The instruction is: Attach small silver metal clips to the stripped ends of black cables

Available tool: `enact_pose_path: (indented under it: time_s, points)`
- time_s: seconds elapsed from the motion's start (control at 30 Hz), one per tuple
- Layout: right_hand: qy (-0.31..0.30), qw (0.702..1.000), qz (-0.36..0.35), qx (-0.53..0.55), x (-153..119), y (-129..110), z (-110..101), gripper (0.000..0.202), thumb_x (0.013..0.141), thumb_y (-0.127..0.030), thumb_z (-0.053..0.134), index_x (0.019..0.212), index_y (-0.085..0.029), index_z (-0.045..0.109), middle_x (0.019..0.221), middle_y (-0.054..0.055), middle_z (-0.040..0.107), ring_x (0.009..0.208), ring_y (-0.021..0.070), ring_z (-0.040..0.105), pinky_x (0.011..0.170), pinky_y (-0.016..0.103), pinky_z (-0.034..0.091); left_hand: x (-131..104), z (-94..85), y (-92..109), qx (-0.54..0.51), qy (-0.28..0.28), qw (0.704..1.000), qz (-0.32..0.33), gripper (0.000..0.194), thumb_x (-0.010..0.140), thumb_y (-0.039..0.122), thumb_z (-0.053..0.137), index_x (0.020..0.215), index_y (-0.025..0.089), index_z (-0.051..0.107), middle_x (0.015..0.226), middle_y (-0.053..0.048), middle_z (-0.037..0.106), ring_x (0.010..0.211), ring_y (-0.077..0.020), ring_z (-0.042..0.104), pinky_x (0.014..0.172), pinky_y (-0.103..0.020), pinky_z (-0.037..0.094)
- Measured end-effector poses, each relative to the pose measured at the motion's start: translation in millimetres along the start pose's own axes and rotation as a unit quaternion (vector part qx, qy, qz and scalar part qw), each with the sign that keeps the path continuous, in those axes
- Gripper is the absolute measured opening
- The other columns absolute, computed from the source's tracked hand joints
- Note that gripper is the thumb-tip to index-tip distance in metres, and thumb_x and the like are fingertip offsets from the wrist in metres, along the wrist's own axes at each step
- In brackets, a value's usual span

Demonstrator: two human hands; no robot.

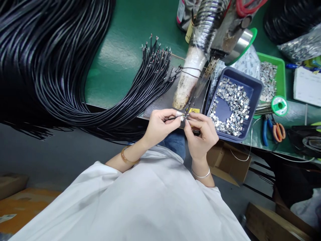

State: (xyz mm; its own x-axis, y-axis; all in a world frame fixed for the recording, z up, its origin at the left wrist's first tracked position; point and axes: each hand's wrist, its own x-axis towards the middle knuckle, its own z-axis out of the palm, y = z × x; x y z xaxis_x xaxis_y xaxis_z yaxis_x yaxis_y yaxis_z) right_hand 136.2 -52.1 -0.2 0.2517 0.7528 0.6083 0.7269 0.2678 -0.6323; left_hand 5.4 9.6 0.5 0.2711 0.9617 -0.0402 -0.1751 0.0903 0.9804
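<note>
Black cable (171, 118) in hand
My left fingers (173, 125) pinch it; whether my right fingers (188, 131) grip, I cannot tell. Metal connectors (242, 102) lie to their right.

Nozzle (182, 92) blocks fwd, cables (120, 107) L, tray (254, 87) R, rm over far bench (140, 20)

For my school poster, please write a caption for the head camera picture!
Left hand pinches a black wire, right hand at its tip, near a blue tray of metal bits.
</note>
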Motion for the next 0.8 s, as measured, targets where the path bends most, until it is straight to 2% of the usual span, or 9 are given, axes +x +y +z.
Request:
enact_pose_path:
  time_s: [0.27, 0.4, 0.6, 0.8]
  points:
    - [-0.009, 1.000, -0.009, 0.018, -1.4, 2.8, 0.8, 0.011, 0.086, -0.012, 0.068, 0.087, -0.022, 0.065, 0.101, 0.003, 0.076, 0.088, 0.0144, 0.073, 0.059, 0.025, 0.059, 0.9, -1.3, -1.3, 0.034, -0.005, 0.999, -0.012, 0.007, 0.068, 0.018, 0.070, 0.067, 0.012, 0.072, 0.051, 0.005, 0.044, 0.049, -0.0045, 0.035, 0.047, -0.019, 0.027]
    - [-0.006, 1.000, -0.015, 0.007, -0.6, 2.7, 0.5, 0.012, 0.086, -0.011, 0.069, 0.089, -0.023, 0.067, 0.099, 0.002, 0.076, 0.088, 0.0147, 0.073, 0.062, 0.026, 0.059, -0.6, 0.0, -2.3, 0.039, -0.010, 0.999, -0.006, 0.008, 0.070, 0.019, 0.071, 0.071, 0.011, 0.073, 0.051, 0.006, 0.040, 0.048, -0.0041, 0.031, 0.046, -0.019, 0.024]
    - [0.006, 1.000, -0.018, 0.004, 0.9, -0.6, 0.1, 0.015, 0.084, -0.010, 0.070, 0.089, -0.023, 0.067, 0.101, 0.002, 0.075, 0.090, 0.0148, 0.072, 0.073, 0.030, 0.062, -2.4, 0.4, 0.8, 0.047, -0.013, 0.999, 0.022, 0.009, 0.072, 0.018, 0.069, 0.075, 0.012, 0.076, 0.051, 0.005, 0.042, 0.050, -0.0053, 0.033, 0.047, -0.018, 0.027]
    - [-0.006, 1.000, -0.017, 0.010, -0.7, -0.6, 0.9, 0.012, 0.086, -0.012, 0.068, 0.085, -0.022, 0.064, 0.099, 0.003, 0.076, 0.089, 0.0144, 0.073, 0.065, 0.027, 0.060, -1.5, -4.0, -1.0, 0.061, -0.020, 0.998, 0.016, 0.008, 0.072, 0.018, 0.069, 0.074, 0.012, 0.075, 0.051, 0.006, 0.040, 0.049, -0.0048, 0.032, 0.046, -0.019, 0.024]
